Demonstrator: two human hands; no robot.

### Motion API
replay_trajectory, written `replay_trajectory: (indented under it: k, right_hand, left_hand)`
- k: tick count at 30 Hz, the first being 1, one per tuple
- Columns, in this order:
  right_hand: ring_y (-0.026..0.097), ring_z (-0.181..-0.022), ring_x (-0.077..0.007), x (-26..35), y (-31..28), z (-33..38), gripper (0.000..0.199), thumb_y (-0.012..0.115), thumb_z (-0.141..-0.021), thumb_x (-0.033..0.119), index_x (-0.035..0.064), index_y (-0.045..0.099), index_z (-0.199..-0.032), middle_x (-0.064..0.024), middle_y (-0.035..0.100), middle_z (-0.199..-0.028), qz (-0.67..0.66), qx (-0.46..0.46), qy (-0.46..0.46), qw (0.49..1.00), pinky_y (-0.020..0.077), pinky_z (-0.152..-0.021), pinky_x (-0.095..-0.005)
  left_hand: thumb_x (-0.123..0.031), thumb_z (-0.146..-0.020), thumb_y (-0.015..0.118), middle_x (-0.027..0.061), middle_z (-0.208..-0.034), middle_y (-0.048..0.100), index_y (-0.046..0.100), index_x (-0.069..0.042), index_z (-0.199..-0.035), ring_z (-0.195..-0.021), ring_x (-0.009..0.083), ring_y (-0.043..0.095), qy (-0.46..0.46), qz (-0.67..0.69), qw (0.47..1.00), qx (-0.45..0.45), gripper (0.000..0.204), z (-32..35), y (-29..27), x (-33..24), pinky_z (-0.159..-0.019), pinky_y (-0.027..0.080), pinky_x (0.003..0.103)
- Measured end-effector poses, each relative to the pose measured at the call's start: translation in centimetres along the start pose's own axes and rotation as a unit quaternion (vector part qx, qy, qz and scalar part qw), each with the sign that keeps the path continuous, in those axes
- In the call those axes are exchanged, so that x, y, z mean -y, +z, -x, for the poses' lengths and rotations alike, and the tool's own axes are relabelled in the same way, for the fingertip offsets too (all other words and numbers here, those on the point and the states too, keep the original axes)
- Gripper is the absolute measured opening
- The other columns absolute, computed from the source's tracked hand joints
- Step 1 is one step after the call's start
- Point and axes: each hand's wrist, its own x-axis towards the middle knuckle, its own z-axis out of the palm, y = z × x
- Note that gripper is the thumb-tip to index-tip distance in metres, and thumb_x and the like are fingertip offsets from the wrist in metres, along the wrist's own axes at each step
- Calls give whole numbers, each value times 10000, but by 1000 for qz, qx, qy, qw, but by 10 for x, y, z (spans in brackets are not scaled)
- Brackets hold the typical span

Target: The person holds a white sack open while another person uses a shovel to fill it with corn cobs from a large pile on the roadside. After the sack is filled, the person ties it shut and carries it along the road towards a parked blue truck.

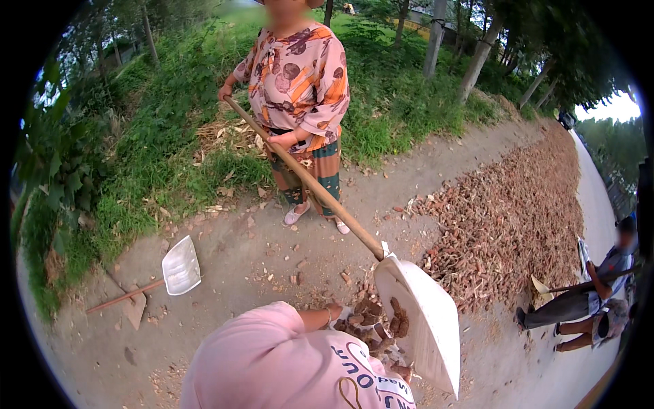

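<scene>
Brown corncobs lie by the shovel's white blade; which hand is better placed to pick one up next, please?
Probably the left hand: it shows close beside the corncobs near the white shovel blade, while the right hand cannot be made out.

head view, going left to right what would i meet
White shovel lying on the ground → standing person in patterned clothes → large white scoop → bulk of the reddish-brown pile → person in dark trousers at far right.
</scene>
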Motion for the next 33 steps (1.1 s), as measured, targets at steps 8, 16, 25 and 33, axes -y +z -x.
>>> replay_trajectory:
  k: [8, 16, 25, 33]
  right_hand:
    - [565, -764, -223, -2, 10, 8, 240, 423, -788, 208, 52, 541, -926, -106, 572, -902, 29, 13, 3, 999, 463, -675, -352]
    - [563, -764, -222, -10, 6, 11, 230, 425, -785, 203, 55, 544, -915, -109, 571, -895, 35, 2, 9, 999, 460, -678, -350]
    - [562, -763, -221, -16, 2, 12, 220, 427, -782, 197, 58, 547, -903, -112, 571, -888, 39, -8, 18, 999, 457, -680, -347]
    - [561, -763, -220, -24, 0, 20, 211, 429, -779, 192, 61, 549, -891, -115, 570, -882, 38, -22, 22, 999, 454, -683, -344]
  left_hand:
    - [-197, -812, 415, 208, -1036, 540, 576, -31, -990, -970, 330, 521, -5, 3, 1000, 2, 292, 19, 1, 7, -862, 373, 421]
    - [-230, -841, 356, 171, -1000, 572, 558, 9, -995, -919, 277, 554, -260, 400, 879, -9, 349, 13, -15, -15, -779, 426, 374]
    - [-215, -825, 447, 106, -843, 619, 600, -3, -898, -758, 192, 588, -229, 460, 854, -81, 272, 49, -72, -46, -673, 458, 338]
    - [-258, -860, 363, 93, -702, 605, 580, -44, -856, -594, 189, 580, -247, 562, 789, -2, 305, 55, -89, -47, -539, 455, 351]
